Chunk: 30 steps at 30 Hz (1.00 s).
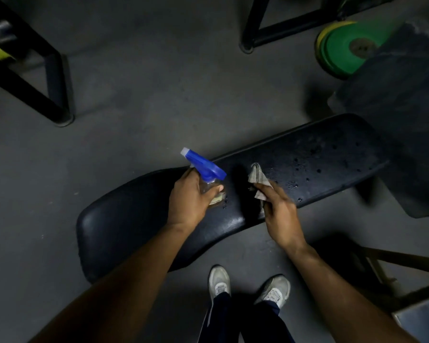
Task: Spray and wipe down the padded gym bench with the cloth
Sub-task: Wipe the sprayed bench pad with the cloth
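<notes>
The black padded bench (139,216) runs from lower left to upper right across the floor. Droplets of liquid speckle its right half. My left hand (188,201) grips a clear spray bottle (209,173) with a blue trigger head, held over the middle of the pad, nozzle pointing up-left. My right hand (280,214) pinches a small grey cloth (259,180) just above the pad, to the right of the bottle. The cloth's lower part is hidden by my fingers.
Black metal frames stand at the upper left (50,78) and top centre (278,30). Green and yellow weight plates (342,48) lean at the upper right beside dark plates (401,115). My white shoes (219,283) stand on the grey floor below the bench.
</notes>
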Each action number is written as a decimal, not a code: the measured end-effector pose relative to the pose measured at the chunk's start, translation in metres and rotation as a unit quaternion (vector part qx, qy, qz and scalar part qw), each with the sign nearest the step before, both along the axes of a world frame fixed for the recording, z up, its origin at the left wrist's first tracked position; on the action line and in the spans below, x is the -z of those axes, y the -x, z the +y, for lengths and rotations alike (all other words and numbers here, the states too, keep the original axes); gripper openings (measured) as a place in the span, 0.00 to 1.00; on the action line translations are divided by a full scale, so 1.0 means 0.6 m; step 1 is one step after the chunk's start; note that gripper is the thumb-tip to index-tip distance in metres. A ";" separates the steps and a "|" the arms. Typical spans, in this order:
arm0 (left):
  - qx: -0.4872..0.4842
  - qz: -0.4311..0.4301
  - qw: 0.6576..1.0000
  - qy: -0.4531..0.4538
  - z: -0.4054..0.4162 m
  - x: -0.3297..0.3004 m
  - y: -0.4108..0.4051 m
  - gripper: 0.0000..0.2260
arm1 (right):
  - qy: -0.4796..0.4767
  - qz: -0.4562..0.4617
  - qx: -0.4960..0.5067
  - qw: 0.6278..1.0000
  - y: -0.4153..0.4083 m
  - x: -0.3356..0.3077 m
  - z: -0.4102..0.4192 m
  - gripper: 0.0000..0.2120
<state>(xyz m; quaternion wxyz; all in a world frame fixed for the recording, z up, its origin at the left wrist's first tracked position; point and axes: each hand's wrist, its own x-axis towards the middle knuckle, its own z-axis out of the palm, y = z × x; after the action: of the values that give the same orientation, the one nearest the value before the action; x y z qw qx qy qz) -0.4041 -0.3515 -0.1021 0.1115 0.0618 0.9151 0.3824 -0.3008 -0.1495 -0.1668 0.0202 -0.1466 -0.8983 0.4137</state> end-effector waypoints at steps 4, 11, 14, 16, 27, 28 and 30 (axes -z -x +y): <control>-0.021 0.005 1.000 -0.010 -0.025 0.015 0.001 0.15 | -0.006 -0.003 -0.009 1.000 0.008 0.003 -0.021 0.29; -0.002 -0.023 0.999 -0.025 -0.038 0.025 -0.003 0.23 | -0.022 -0.020 -0.005 1.000 0.008 0.007 -0.023 0.29; 0.004 -0.032 0.999 -0.025 -0.046 0.035 -0.007 0.28 | -0.028 -0.029 0.000 0.999 0.009 0.011 -0.019 0.28; 0.004 -0.037 0.999 -0.013 -0.049 0.043 -0.010 0.31 | -0.028 -0.028 0.004 0.999 0.010 0.012 -0.016 0.28; -0.025 -0.115 0.986 0.115 -0.070 0.106 -0.064 0.45 | -0.015 -0.016 0.024 0.999 -0.007 0.019 0.009 0.26; -0.033 -0.123 0.982 0.137 -0.069 0.114 -0.076 0.46 | -0.011 -0.013 0.028 0.999 -0.011 0.022 0.011 0.25; -0.048 -0.141 0.973 0.175 -0.061 0.124 -0.106 0.46 | -0.005 -0.005 0.040 0.999 -0.022 0.026 0.017 0.25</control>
<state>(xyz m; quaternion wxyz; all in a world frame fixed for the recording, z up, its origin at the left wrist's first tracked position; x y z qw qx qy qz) -0.3406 -0.3883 -0.1763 0.2299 -0.0571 0.9450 0.2256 -0.2876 -0.1390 -0.1823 0.0329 -0.1850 -0.8939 0.4071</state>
